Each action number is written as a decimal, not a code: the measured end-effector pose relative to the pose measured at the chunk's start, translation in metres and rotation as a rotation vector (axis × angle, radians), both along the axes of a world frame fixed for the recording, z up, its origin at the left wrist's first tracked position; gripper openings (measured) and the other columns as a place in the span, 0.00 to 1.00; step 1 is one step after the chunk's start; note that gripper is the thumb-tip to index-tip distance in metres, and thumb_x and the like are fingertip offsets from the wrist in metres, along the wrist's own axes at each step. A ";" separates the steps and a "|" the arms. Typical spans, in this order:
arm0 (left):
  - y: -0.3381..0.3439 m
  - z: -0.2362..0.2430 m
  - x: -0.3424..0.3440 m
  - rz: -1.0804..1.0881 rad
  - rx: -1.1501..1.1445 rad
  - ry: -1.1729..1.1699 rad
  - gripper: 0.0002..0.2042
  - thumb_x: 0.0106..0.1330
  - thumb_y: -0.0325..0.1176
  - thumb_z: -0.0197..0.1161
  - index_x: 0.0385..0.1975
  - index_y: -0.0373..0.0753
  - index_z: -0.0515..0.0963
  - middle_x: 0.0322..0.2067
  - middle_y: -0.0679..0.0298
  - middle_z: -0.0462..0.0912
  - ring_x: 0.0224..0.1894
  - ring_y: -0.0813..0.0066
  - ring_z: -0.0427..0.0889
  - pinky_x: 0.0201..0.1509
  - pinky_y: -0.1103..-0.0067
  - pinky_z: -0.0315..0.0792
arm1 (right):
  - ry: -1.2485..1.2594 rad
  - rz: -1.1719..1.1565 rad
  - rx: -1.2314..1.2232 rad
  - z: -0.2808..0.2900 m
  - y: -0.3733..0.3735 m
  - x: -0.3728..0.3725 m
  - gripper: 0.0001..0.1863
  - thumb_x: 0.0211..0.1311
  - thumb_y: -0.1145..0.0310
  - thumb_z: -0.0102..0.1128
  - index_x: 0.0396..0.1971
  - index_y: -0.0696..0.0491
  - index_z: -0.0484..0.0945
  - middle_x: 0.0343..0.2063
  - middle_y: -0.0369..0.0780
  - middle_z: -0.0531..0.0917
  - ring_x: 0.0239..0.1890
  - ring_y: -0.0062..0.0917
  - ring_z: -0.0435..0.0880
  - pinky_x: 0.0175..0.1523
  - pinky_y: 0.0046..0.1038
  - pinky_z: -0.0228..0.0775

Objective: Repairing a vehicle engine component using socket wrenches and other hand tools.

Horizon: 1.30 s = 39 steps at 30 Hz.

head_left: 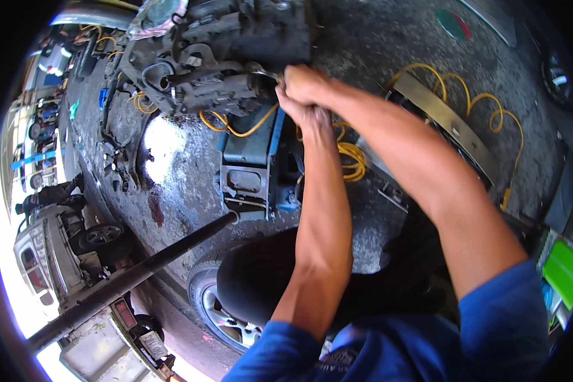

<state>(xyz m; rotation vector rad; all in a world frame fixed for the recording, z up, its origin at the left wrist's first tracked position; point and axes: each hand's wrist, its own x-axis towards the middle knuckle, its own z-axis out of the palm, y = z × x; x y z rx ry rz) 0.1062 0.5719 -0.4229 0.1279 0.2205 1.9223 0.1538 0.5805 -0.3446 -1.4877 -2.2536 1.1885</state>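
- Our right hand (pixel 305 84): fingers closed on metal tool (pixel 265 72)
- Our left hand (pixel 296 111): against right, near side; can't tell finger state
- Dark machinery (pixel 235 87): left of tool

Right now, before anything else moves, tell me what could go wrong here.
The metal tool might slip at the dark assembly, and the right hand gripping it, with the left hand close below, could strike hard metal.
The yellow hose lies in loose coils that might snag a foot.
The shiny floor patch may be slippery if it is wet rather than glare.
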 end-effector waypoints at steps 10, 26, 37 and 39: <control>-0.050 0.046 0.016 0.616 -0.914 0.804 0.20 0.67 0.42 0.57 0.49 0.33 0.72 0.39 0.58 0.76 0.36 0.74 0.73 0.37 0.77 0.70 | -0.097 0.262 0.105 -0.007 0.049 0.006 0.15 0.58 0.68 0.56 0.45 0.52 0.82 0.38 0.48 0.85 0.39 0.38 0.86 0.41 0.36 0.79; -0.099 0.283 -0.056 0.220 -0.649 2.333 0.20 0.67 0.46 0.59 0.37 0.29 0.81 0.27 0.57 0.84 0.29 0.75 0.82 0.34 0.77 0.72 | 0.071 0.141 -0.296 -0.006 0.041 0.014 0.13 0.57 0.69 0.54 0.39 0.57 0.83 0.40 0.52 0.84 0.45 0.42 0.84 0.48 0.40 0.77; -0.083 0.227 -0.073 -0.299 -0.817 2.005 0.26 0.68 0.50 0.57 0.46 0.27 0.78 0.31 0.56 0.84 0.32 0.74 0.83 0.38 0.80 0.74 | 0.533 -0.361 0.034 -0.010 -0.029 0.019 0.13 0.65 0.66 0.54 0.41 0.61 0.70 0.34 0.55 0.82 0.41 0.52 0.81 0.46 0.46 0.72; -0.087 0.219 -0.063 -0.402 -0.849 1.902 0.30 0.69 0.53 0.55 0.50 0.26 0.74 0.39 0.54 0.83 0.36 0.73 0.83 0.41 0.79 0.75 | 0.696 -0.388 0.009 0.017 -0.074 0.017 0.15 0.63 0.67 0.58 0.42 0.61 0.68 0.33 0.54 0.82 0.41 0.51 0.81 0.45 0.44 0.71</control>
